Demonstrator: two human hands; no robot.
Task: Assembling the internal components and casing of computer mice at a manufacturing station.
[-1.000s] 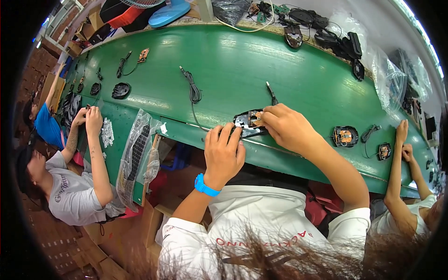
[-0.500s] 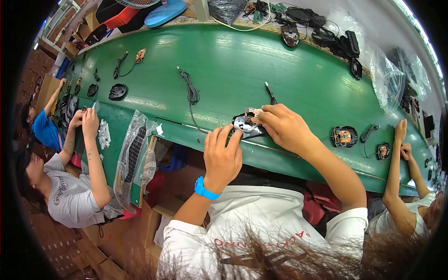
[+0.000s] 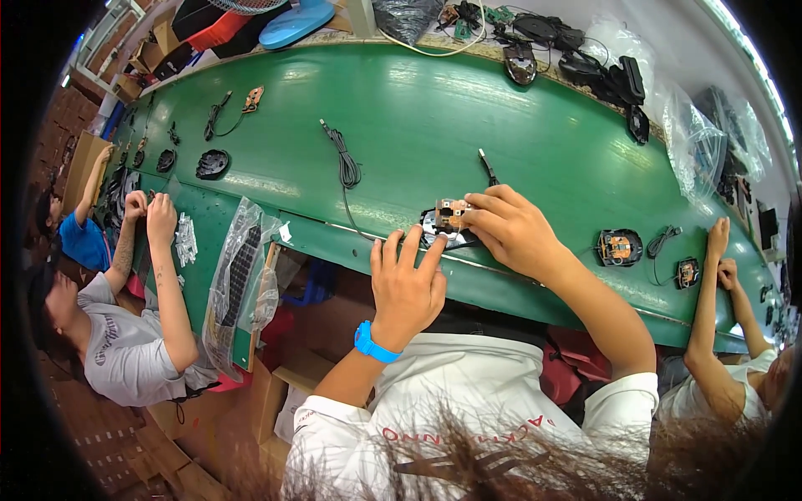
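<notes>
On the bench edge in front of me lies an open black computer mouse shell [image 3: 429, 224] with a shiny inside. My right hand [image 3: 511, 232] is closed on a small brown circuit board [image 3: 452, 210], its fingertips at the board's right side, tilted over the shell. My left hand [image 3: 409, 280] is open, fingers stretched out and apart, fingertips touching the shell's near side. A bundled black cable [image 3: 346, 167] lies farther left, and its lead runs down toward the shell. Past my right hand, another cable end [image 3: 487, 169] shows its plug.
The green bench [image 3: 418, 108] carries a mouse base with a board [image 3: 619, 248] to the right and an empty-looking black shell [image 3: 212, 164] to the left. A bagged keyboard [image 3: 238, 271] stands left of me. Co-workers sit at both sides. Loose parts line the far ledge [image 3: 535, 50].
My left hand has shifted slightly right, its index finger now straighter and farther over the shell. The board sits flatter in my right hand's fingers.
</notes>
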